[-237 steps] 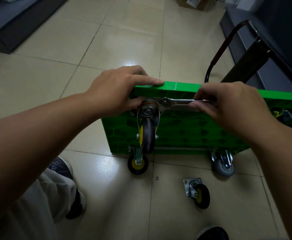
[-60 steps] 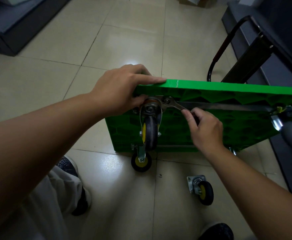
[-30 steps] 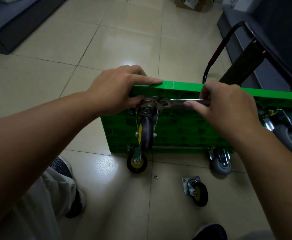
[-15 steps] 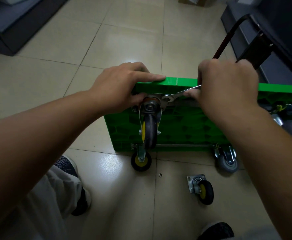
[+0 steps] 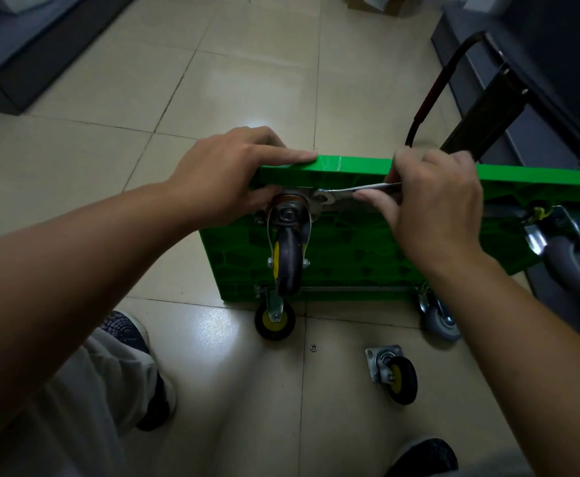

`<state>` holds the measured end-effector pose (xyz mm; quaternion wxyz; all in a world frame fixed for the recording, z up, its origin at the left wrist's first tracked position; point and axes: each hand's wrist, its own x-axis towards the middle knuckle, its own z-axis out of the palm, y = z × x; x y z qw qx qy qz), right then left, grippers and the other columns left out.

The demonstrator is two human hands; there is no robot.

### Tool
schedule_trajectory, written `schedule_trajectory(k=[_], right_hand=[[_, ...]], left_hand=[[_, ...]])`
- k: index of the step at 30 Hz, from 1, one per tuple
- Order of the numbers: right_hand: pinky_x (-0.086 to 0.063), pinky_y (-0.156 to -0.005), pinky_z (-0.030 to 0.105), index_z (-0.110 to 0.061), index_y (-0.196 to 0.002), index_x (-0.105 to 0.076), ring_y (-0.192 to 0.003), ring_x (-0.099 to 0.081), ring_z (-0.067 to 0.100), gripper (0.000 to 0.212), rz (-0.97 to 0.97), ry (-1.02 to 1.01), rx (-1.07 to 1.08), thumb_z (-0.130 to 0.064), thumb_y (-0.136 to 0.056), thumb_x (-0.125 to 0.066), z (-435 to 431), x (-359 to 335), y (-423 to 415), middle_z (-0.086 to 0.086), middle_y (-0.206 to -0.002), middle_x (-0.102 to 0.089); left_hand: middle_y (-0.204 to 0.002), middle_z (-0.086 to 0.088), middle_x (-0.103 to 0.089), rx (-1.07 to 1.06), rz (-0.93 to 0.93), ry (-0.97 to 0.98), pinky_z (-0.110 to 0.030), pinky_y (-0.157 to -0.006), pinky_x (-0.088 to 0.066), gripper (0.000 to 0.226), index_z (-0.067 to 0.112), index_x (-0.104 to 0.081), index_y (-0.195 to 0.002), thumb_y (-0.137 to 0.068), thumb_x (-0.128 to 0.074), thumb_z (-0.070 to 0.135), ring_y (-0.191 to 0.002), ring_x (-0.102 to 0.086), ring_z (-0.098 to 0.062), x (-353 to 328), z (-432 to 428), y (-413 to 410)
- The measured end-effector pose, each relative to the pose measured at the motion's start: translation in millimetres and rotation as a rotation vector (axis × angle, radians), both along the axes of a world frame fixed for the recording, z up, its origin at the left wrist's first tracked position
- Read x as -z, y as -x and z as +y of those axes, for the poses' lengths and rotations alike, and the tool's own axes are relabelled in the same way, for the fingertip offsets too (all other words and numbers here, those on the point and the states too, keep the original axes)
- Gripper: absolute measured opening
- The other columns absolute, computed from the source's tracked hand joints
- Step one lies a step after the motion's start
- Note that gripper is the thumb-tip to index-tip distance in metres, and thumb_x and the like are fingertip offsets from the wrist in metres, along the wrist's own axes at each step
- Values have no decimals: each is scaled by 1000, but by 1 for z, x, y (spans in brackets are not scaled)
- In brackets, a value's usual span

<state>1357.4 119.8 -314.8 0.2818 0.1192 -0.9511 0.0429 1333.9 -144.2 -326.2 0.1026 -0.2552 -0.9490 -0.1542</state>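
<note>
— What are the hands holding?
— The right hand (image 5: pixel 433 208) is curled round the shaft of a wrench (image 5: pixel 350 191). The wrench's head sits at the top edge of the green cart (image 5: pixel 350 256), just beside the black wheel (image 5: pixel 288 263) mounted there. The left hand (image 5: pixel 226 177) rests with straight fingers on that same edge, its thumb down by the wheel's plate.
— And around the cart?
— It stands tipped on its side on a pale tiled floor (image 5: pixel 213 373). In front of it lie a loose wheel (image 5: pixel 393 376) and a small ring (image 5: pixel 313 347). Behind it the dark push bar (image 5: pixel 431 98) rises. Well beyond is a cardboard box (image 5: pixel 378 5), and its contents don't show.
</note>
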Motion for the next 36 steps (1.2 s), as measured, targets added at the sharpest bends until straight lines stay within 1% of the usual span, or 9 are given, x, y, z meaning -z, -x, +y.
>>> schedule_trajectory(k=[6, 12, 15, 17, 22, 28, 31, 33, 36], right_hand=[[-27, -70, 32, -13, -79, -58, -74, -32, 18, 45, 52, 103, 17, -54, -78, -78, 4, 17, -4, 5, -71, -50], [-35, -74, 37, -14, -80, -57, -73, -34, 18, 45, 27, 49, -11, -56, -82, -74, 6, 15, -5, 2, -72, -43], [-34, -74, 36, -14, -77, -57, -64, -40, 19, 47, 71, 50, -47, -59, -86, -71, 14, 13, -16, 3, -64, -53], [-31, -73, 32, -15, -77, -58, -61, -45, 19, 46, 82, 176, -72, -57, -88, -70, 16, 23, -32, -1, -63, -54], [-48, -58, 39, -22, -70, -52, -65, -56, 23, 46, -364, 746, 213, -62, -79, -72, 18, 118, -69, -8, -63, -58], [-37, -55, 29, -13, -70, -59, -65, -60, 26, 32, -780, 1212, 662, -34, -90, -74, 12, 240, -99, 1, -64, -65], [-45, -71, 29, -3, -91, -73, -74, -59, 24, 22, -882, 1346, 879, -21, -99, -64, 3, 282, -115, 5, -80, -70], [-47, -80, 33, 5, -110, -71, -79, -58, 24, 20, -985, 1387, 976, -9, -96, -66, 2, 305, -127, 12, -93, -68], [-56, -90, 44, 5, -107, -71, -83, -64, 29, 23, -1093, 1296, 1043, -10, -88, -74, 6, 337, -144, 12, -88, -68]], left_hand=[[-128, 4, -60, 5, 17, 7, -40, -71, -48, 59, 52, -47, -145, -91, -66, 35, -107, -57, -23, 0, 1, -3], [-126, 5, -61, 9, 19, 7, -41, -70, -49, 58, 53, -47, -144, -91, -63, 37, -107, -58, -23, 2, -1, -3], [-125, 5, -61, 13, 23, 6, -39, -69, -47, 59, 53, -47, -144, -91, -67, 34, -107, -58, -23, 2, 0, -2], [-125, 6, -61, 12, 29, 2, -38, -68, -45, 59, 53, -47, -144, -91, -66, 35, -107, -58, -22, 2, 0, 0], [-126, 5, -61, -3, 50, 20, -33, -66, -39, 60, 54, -45, -144, -92, -68, 35, -106, -58, -21, 2, 2, 0], [-126, 5, -61, 5, 48, 30, -33, -66, -39, 57, 53, -44, -146, -92, -60, 40, -106, -58, -22, 3, 2, -1], [-128, 3, -60, 19, 57, 62, -35, -68, -45, 57, 52, -41, -148, -93, -54, 41, -107, -57, -23, 3, 0, -3], [-129, 1, -60, 32, 71, 75, -38, -69, -48, 57, 50, -40, -149, -95, -53, 39, -107, -57, -24, 5, 0, -3], [-129, -2, -59, 39, 92, 92, -37, -69, -46, 57, 47, -39, -151, -97, -53, 35, -107, -57, -26, 7, -2, -2]])
